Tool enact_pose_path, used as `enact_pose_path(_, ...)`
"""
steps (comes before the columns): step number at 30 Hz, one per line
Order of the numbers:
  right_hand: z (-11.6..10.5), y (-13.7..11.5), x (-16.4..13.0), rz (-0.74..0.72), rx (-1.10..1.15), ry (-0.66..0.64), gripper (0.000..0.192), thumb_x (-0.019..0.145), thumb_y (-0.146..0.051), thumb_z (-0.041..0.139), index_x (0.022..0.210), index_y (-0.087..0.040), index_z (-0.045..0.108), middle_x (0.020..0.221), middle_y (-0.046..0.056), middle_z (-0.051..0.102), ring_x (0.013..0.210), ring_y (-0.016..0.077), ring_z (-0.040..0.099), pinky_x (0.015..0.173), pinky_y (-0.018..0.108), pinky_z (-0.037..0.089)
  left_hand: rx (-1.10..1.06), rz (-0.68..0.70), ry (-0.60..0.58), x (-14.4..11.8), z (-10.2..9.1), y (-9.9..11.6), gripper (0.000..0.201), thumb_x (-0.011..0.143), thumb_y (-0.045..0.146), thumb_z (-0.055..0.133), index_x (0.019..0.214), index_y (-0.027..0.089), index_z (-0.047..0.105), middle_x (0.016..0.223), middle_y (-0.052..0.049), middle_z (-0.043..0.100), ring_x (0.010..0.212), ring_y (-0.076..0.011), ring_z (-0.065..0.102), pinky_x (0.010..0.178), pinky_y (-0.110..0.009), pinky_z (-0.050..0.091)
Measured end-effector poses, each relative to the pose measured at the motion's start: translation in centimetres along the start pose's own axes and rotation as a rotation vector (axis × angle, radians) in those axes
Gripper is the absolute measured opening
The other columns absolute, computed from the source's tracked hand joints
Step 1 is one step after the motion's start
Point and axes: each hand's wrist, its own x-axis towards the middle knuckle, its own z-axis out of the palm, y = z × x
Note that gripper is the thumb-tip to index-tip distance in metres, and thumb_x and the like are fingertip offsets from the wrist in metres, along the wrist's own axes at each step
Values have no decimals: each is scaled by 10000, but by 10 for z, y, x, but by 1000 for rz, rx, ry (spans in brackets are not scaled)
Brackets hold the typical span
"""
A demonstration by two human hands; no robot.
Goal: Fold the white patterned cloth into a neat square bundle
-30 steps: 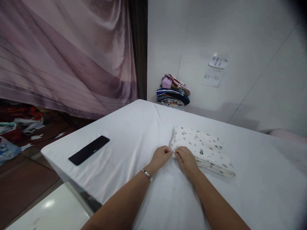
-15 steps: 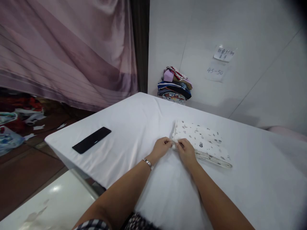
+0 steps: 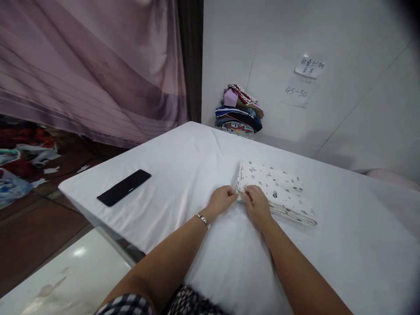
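white, scattered with small dark and greyish marks, the folded cloth [image 3: 278, 186] lies flat on the table [image 3: 348, 223], at about four o'clock from the middle of the view. its layers show along the near edge, and one long side runs slantwise from the hands towards four o'clock.

both hands meet at its near corner, at about eight o'clock on the cloth. the left hand [image 3: 223, 199] pinches the very tip of that corner, thumb and fingers drawn together. the right hand [image 3: 257, 204] sits just beside it, also closed, with its thumb and fingers pinching the edge (the exact spot is partly hidden by the knuckles). a bracelet [image 3: 204, 221] circles the left wrist, and a checked sleeve [image 3: 127, 305] shows further down that arm.

taking the cloth as the centre of the dial, a flat black slab [image 3: 123, 188] lies at nine o'clock, well apart, on the same white covering. a pile of folded clothes [image 3: 239, 111] stands at eleven, beyond the table's far edge. two paper notes are fixed on the wall [image 3: 348, 109] towards one o'clock, the lower note [image 3: 296, 92] reading 45-50. a pinkish curtain [image 3: 108, 74] hangs at ten.
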Motion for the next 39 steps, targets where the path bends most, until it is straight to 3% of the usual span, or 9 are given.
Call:
enact_pose_path(8, 4, 1, 1, -65, -103, -156, 105, 874, -226, 462, 902, -186, 555, 910, 82, 595, 868, 224, 506, 762, 350, 416, -97, -46, 13, 2, 0, -1, 144, 689, 283, 523, 621, 167, 575, 611, 29, 571, 597, -108, 492, 540, -212, 348)
enact_pose_path(17, 9, 2, -1, 97, 29, -52, 99, 850, -283, 499, 855, -198, 550, 848, 52, 577, 820, 198, 510, 740, 327, 410, -343, -26, -87, 1, -4, 3, 201, 733, 308, 485, 696, 153, 609, 620, 31, 560, 586, -96, 481, 564, -210, 370)
enact_pose_path(22, 7, 4, -1, 171, 165, 50, 99, 857, -276, 484, 810, -206, 536, 794, 18, 544, 750, 162, 496, 678, 290, 397, -37, -20, 2, -4, -12, 11, 178, 720, 347, 543, 674, 184, 598, 701, 21, 606, 659, -119, 520, 596, -224, 366)
enact_pose_path(25, 5, 4, -1, 157, 187, 56, 87, 856, -265, 480, 813, -206, 528, 786, 13, 528, 745, 158, 488, 678, 289, 394, 156, -22, -24, -7, -12, 17, 249, 706, 445, 590, 682, 197, 599, 727, 12, 616, 668, -133, 525, 588, -235, 345)
enact_pose_path(30, 4, 1, 0, 135, 164, 44, 86, 863, -260, 463, 828, -208, 521, 790, 20, 523, 749, 164, 486, 678, 297, 400, 251, 0, -9, -6, -3, 18, 206, 708, 397, 604, 675, 195, 580, 709, 14, 600, 649, -130, 509, 567, -241, 313)
enact_pose_path(36, -1, -1, 0, 16, 59, 55, 99, 886, -240, 433, 906, -205, 523, 891, 70, 558, 864, 201, 513, 761, 340, 430, -33, -96, 10, 0, 3, 9, 203, 705, 370, 591, 636, 182, 555, 615, 39, 560, 585, -108, 485, 530, -224, 320)
enact_pose_path(39, -1, -2, 1, -56, -11, -1, 114, 893, -238, 423, 900, -197, 529, 895, 87, 573, 876, 217, 518, 772, 360, 437, -160, -107, 16, 4, 5, 5, 184, 687, 344, 596, 634, 172, 557, 597, 45, 543, 577, -101, 472, 530, -217, 336)
